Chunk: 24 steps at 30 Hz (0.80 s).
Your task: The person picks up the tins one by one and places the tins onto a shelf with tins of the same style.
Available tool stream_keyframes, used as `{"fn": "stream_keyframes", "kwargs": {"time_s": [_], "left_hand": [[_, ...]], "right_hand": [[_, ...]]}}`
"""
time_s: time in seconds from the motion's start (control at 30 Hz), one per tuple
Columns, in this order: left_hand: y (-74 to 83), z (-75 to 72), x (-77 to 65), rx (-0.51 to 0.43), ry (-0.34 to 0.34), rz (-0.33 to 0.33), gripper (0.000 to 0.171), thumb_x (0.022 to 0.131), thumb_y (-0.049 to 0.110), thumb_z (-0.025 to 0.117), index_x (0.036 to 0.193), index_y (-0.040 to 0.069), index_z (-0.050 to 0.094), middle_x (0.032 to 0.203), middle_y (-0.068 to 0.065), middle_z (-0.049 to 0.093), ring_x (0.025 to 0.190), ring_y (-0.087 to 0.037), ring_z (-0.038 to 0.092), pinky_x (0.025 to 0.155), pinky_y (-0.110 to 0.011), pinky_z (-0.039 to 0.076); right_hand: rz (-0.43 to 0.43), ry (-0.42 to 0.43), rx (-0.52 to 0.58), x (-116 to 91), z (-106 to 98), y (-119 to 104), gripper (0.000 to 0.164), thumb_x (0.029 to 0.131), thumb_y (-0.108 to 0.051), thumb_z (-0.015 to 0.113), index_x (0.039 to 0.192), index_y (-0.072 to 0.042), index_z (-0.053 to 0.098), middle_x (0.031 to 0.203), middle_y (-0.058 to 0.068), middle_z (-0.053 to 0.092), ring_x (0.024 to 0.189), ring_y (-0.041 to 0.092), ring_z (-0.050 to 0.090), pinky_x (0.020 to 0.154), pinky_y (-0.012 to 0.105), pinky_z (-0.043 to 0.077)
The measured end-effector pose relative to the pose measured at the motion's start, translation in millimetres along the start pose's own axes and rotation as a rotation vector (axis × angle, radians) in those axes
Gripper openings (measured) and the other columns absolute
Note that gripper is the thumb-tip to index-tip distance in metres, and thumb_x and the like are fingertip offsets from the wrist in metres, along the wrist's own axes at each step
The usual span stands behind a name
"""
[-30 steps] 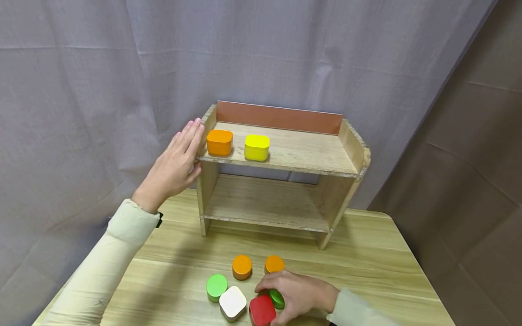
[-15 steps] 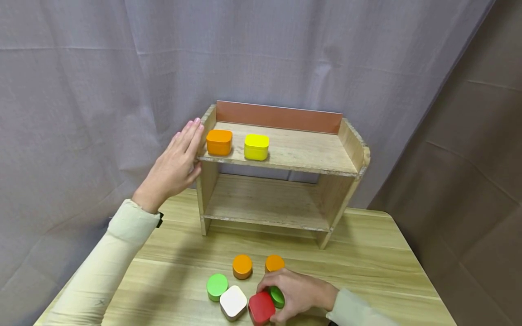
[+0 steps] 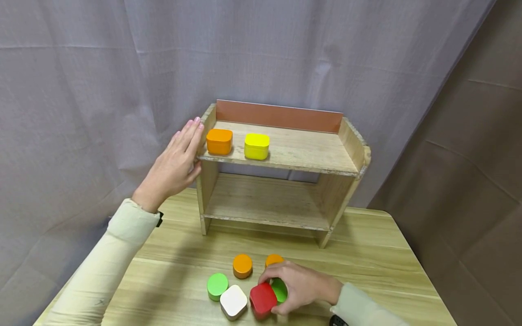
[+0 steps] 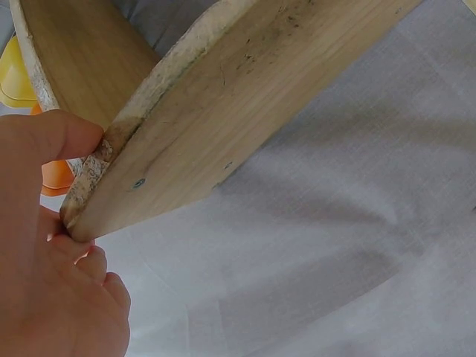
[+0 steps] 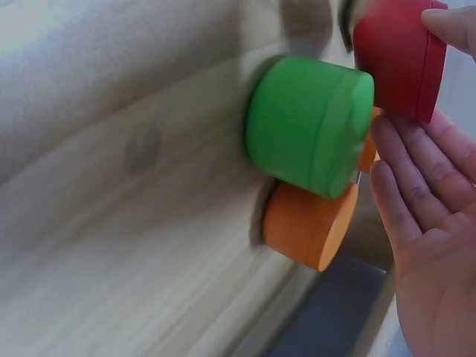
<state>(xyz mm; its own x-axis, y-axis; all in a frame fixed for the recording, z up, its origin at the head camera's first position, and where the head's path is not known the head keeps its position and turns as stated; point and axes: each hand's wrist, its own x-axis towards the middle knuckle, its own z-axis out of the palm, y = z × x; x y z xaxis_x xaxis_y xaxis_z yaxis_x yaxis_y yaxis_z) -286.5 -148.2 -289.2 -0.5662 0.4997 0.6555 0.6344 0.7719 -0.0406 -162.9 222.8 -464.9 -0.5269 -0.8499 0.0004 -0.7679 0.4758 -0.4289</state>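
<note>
A red rounded-square box with a lid (image 3: 263, 298) is pinched between the thumb and fingers of my right hand (image 3: 303, 286). In the right wrist view the red box (image 5: 394, 56) appears raised off the table, beside a green round box (image 5: 305, 123). My left hand (image 3: 171, 170) rests against the left side of a small wooden shelf (image 3: 269, 199), fingers straight in the head view. The left wrist view has its thumb (image 4: 71, 137) touching the panel's edge. On the upper board sit an orange box (image 3: 219, 141) and a yellow box (image 3: 257, 146).
On the table (image 3: 387, 253) stand a white square box (image 3: 234, 301), a light green round box (image 3: 217, 286) and two orange round boxes, one left (image 3: 242, 265) and one partly behind my right hand (image 3: 274, 259). Grey curtains (image 3: 265, 54) hang behind the shelf.
My right hand has taken a grip on the red box and shifted it slightly up and toward the shelf. The left hand and the shelf look the same.
</note>
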Motion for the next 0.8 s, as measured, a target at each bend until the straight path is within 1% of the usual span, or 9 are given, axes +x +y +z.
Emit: {"fn": "stream_keyframes", "kwargs": {"time_s": [0.07,0.13,0.23,0.33,0.4,0.5,0.6,0.7,0.8], "left_hand": [[0.0,0.0,0.2,0.001,0.0,0.0,0.093,0.092,0.007,0.069,0.168,0.0,0.015,0.179,-0.017,0.013,0.165,-0.037,0.02,0.131,-0.06,0.027],[-0.1,0.2,0.2,0.001,-0.002,0.0,0.093,0.092,0.007,0.069,0.168,-0.001,0.015,0.179,-0.017,0.013,0.164,-0.037,0.02,0.131,-0.059,0.027],[0.1,0.3,-0.1,0.002,-0.003,-0.001,0.093,0.092,0.007,0.069,0.168,0.0,0.015,0.179,-0.017,0.013,0.164,-0.036,0.02,0.132,-0.058,0.025],[0.1,0.5,-0.5,0.001,0.0,0.0,0.093,0.092,0.007,0.069,0.168,-0.001,0.016,0.178,-0.017,0.014,0.164,-0.036,0.021,0.133,-0.056,0.024],[0.2,0.4,-0.5,0.003,0.003,0.002,0.093,0.092,0.007,0.069,0.168,-0.001,0.016,0.178,-0.017,0.014,0.164,-0.037,0.021,0.133,-0.057,0.025],[0.0,0.4,-0.4,0.006,0.007,0.004,0.093,0.092,0.007,0.069,0.168,-0.001,0.016,0.178,-0.017,0.014,0.164,-0.036,0.021,0.132,-0.057,0.026],[-0.3,0.5,-0.1,0.01,0.01,0.007,0.093,0.092,0.007,0.069,0.168,-0.001,0.016,0.178,-0.017,0.014,0.164,-0.036,0.021,0.132,-0.057,0.026],[-0.4,0.3,-0.2,0.008,0.008,0.006,0.093,0.092,0.007,0.069,0.168,0.0,0.016,0.178,-0.017,0.014,0.164,-0.036,0.021,0.133,-0.056,0.025],[-0.6,0.2,-0.6,0.004,0.007,0.003,0.093,0.092,0.007,0.069,0.168,0.0,0.016,0.178,-0.017,0.014,0.164,-0.036,0.021,0.134,-0.055,0.024]], "right_hand": [[-0.002,0.007,-0.016,-1,-4,-1,0.05,0.083,-0.039,0.086,0.128,-0.024,0.068,0.12,-0.018,0.07,0.104,-0.004,0.062,0.097,0.023,0.056],[0.001,0.005,-0.001,-1,-7,-2,0.051,0.083,-0.038,0.087,0.127,-0.023,0.068,0.119,-0.017,0.071,0.103,-0.004,0.062,0.095,0.023,0.058],[0.022,-0.001,-0.004,-3,-13,-3,0.052,0.083,-0.04,0.087,0.128,-0.024,0.068,0.121,-0.017,0.071,0.102,-0.002,0.062,0.091,0.022,0.058],[0.033,-0.004,0.022,-4,-20,-5,0.052,0.082,-0.038,0.088,0.129,-0.024,0.068,0.121,-0.017,0.07,0.102,-0.002,0.062,0.09,0.022,0.06],[0.023,0.005,0.035,-5,-26,-6,0.052,0.082,-0.035,0.089,0.128,-0.023,0.068,0.12,-0.016,0.07,0.102,-0.002,0.062,0.09,0.023,0.061],[0.002,0.021,0.041,-6,-33,-8,0.053,0.079,-0.03,0.09,0.128,-0.021,0.069,0.12,-0.014,0.071,0.103,-0.005,0.062,0.092,0.022,0.061],[-0.005,0.032,0.053,-7,-41,-10,0.053,0.078,-0.027,0.09,0.127,-0.019,0.069,0.122,-0.012,0.073,0.103,-0.004,0.064,0.092,0.022,0.062],[0.003,0.041,0.061,-8,-50,-11,0.052,0.079,-0.027,0.089,0.126,-0.019,0.07,0.123,-0.011,0.074,0.106,-0.002,0.066,0.094,0.024,0.062],[0.016,0.056,0.032,-11,-59,-13,0.05,0.08,-0.029,0.089,0.126,-0.019,0.07,0.123,-0.013,0.074,0.11,0.0,0.067,0.097,0.028,0.061]]}}
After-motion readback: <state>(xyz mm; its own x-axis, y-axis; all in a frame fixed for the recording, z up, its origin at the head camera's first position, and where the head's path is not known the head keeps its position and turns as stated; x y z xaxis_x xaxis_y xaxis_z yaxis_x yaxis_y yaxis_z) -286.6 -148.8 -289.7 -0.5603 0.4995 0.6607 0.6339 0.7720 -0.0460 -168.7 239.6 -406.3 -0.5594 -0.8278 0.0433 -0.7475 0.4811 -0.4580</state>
